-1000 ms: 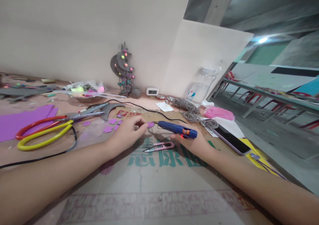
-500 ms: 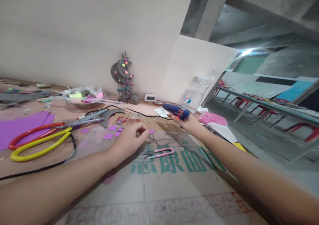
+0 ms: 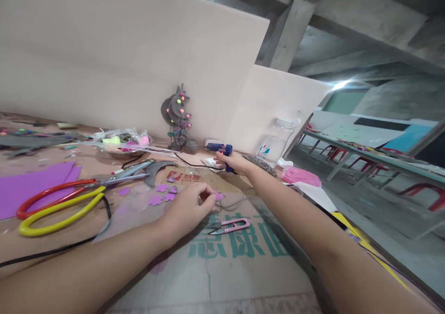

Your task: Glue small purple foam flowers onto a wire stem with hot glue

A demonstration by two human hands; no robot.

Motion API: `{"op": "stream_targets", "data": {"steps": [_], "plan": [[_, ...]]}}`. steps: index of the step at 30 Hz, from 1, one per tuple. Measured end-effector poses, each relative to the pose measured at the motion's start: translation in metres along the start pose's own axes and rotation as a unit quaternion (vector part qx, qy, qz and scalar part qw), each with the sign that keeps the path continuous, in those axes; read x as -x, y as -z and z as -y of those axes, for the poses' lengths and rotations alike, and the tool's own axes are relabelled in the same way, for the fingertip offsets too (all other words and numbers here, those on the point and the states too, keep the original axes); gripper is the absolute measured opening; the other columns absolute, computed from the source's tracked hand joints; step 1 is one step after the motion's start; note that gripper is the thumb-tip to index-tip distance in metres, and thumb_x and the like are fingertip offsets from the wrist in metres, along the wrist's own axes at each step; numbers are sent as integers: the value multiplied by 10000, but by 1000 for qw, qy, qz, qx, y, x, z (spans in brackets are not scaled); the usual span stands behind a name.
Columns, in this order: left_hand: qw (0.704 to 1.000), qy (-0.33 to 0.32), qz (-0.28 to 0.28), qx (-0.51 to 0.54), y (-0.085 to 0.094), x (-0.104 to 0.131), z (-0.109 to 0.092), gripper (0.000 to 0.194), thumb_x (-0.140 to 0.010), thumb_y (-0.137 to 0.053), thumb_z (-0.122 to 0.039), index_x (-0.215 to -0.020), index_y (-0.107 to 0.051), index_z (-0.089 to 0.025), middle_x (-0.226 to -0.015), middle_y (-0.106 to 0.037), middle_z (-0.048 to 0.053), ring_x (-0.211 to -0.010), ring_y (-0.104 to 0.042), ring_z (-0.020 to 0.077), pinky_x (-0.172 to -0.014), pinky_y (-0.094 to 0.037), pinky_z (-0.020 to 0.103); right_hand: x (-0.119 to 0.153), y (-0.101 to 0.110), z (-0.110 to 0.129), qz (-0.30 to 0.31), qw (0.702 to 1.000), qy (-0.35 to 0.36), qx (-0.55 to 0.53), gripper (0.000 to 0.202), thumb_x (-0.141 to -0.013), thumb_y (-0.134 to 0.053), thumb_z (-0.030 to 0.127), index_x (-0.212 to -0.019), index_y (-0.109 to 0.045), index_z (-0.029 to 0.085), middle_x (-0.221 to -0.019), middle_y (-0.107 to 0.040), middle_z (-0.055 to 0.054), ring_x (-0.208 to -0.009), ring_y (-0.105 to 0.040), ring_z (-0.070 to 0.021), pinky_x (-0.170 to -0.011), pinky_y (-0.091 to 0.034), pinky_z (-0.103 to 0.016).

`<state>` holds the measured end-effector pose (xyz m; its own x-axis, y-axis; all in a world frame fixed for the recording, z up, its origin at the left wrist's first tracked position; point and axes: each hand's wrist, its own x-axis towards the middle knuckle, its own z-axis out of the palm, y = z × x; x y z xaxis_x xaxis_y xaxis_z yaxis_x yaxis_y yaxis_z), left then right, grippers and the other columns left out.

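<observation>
My left hand (image 3: 187,207) rests over the cardboard (image 3: 236,277), thumb and finger pinched on a small purple cutout (image 3: 219,196). A thin grey cord trails from near that piece. Stretched toward the back wall, my right hand (image 3: 239,162) is around the handle of a blue glue gun (image 3: 228,150), whose nozzle points left. Pink thread snips (image 3: 236,224) lie on the cardboard just right of my left hand. Several purple flower cutouts (image 3: 162,188) lie beyond my left wrist.
Large scissors (image 3: 59,214) with red and yellow handles lie left on purple sheets (image 3: 31,186). A bowl (image 3: 121,148) of bright bits and a grey moon-shaped ornament (image 3: 177,117) stand by the wall. A clear plastic jar (image 3: 274,142) and pink cloth (image 3: 301,176) are at the right.
My right hand has carried the glue gun leftward along the back, and it now partly covers the small white digital clock. My left hand keeps its pinch. The view has tilted slightly.
</observation>
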<state>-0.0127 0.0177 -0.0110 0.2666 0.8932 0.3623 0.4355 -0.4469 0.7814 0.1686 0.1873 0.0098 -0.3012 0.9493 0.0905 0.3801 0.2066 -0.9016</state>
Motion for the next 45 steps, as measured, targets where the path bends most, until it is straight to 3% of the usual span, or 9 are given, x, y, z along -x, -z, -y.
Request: {"op": "stream_targets", "data": {"steps": [3,7,12,20,23,29,35,41,45], "plan": [[1000,-3,-1,-10,0,0,-2,162,-814,-457,-283,-731,-555,-184,-748,-623,14,-735,-574,169,-660,-423,253,-11,-14,6,-12,1000,11,-13,301,-825,-563,400,-1030,-571,180,-1030,-659,-95,-827,-657,-152,-686,-536,-259],[1000,-3,2,-4,1,0,-3,162,-807,-457,-271,-716,-555,-179,-737,-623,21,-730,-572,171,-647,-423,252,-7,-6,12,-40,999,25,-8,270,-799,-598,401,-897,-592,150,-895,-671,-81,-661,-641,-120,-581,-534,-224],[1000,-13,0,1,-1,-1,1,160,-810,-453,-269,-726,-560,-185,-755,-634,20,-747,-580,174,-658,-429,253,15,20,28,-57,998,22,0,293,-791,-603,421,-809,-570,131,-733,-654,-63,-447,-547,-83,-395,-483,-205],[1000,-8,0,-2,-1,-2,2,175,-815,-453,-292,-726,-561,-187,-742,-628,15,-726,-580,172,-654,-431,258,66,39,74,-28,999,18,18,345,-809,-558,473,-881,-594,138,-569,-622,-31,-425,-559,-110,-431,-498,-230],[1000,-8,3,-4,-1,-1,1,174,-815,-451,-291,-726,-560,-187,-734,-623,12,-725,-575,171,-653,-425,258,69,36,65,-24,997,26,72,358,-789,-573,480,-831,-624,128,-666,-668,-74,-509,-599,-133,-510,-523,-261],[1000,-4,4,-28,1,-1,-4,161,-812,-457,-275,-720,-553,-184,-734,-611,6,-739,-561,166,-665,-401,260,40,20,24,-38,993,60,98,278,-743,-633,414,-849,-685,162,-948,-702,-61,-965,-602,-218,-861,-470,-312],[999,-7,11,-35,1,0,-3,160,-813,-457,-273,-717,-547,-182,-741,-609,7,-738,-558,162,-658,-398,255,4,-3,0,-15,998,4,65,325,-754,-608,452,-898,-674,168,-840,-715,-62,-814,-637,-197,-715,-496,-272],[999,-20,11,-36,1,0,-3,153,-807,-455,-264,-713,-545,-184,-743,-613,6,-737,-560,162,-665,-408,254,-20,-30,3,-75,996,-37,27,383,-831,-485,499,-890,-608,140,-790,-675,-63,-625,-593,-129,-578,-474,-228],[999,-30,7,-38,2,0,-5,154,-806,-449,-260,-712,-543,-181,-746,-612,14,-732,-561,164,-655,-413,252,-20,-26,8,-103,994,-26,37,390,-857,-441,498,-913,-581,138,-772,-653,-56,-621,-576,-110,-578,-472,-213]]}}
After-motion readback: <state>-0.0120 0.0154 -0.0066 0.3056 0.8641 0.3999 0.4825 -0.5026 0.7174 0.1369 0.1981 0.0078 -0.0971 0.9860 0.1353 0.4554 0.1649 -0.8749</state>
